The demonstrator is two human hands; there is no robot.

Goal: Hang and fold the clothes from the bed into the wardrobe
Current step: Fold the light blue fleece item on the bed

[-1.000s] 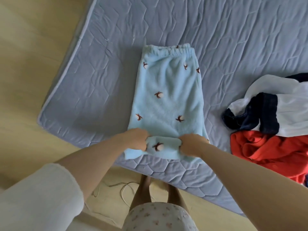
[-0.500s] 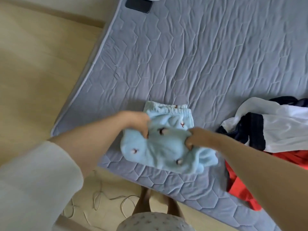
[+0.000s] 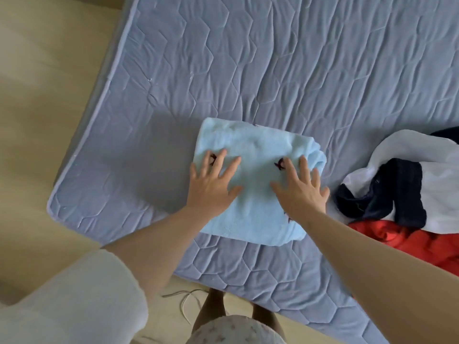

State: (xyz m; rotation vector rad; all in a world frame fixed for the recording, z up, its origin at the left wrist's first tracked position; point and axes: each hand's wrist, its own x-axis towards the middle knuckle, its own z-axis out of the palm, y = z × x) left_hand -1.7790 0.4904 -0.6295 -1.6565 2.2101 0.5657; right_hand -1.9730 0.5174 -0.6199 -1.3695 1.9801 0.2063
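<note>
Two fleece motifs (image 3: 278,165) half-covered by fingers (image 3: 290,171), clothes (image 3: 437,175) cropped

Head view, steeply downward over bed (image 3: 273,58) corner (close).

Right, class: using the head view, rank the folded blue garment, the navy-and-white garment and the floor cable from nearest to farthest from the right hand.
1. Folded blue garment: directly under the right hand, touching.
2. Navy-and-white garment: just to its right, on the bed.
3. Floor cable: lower left, off the bed.
</note>
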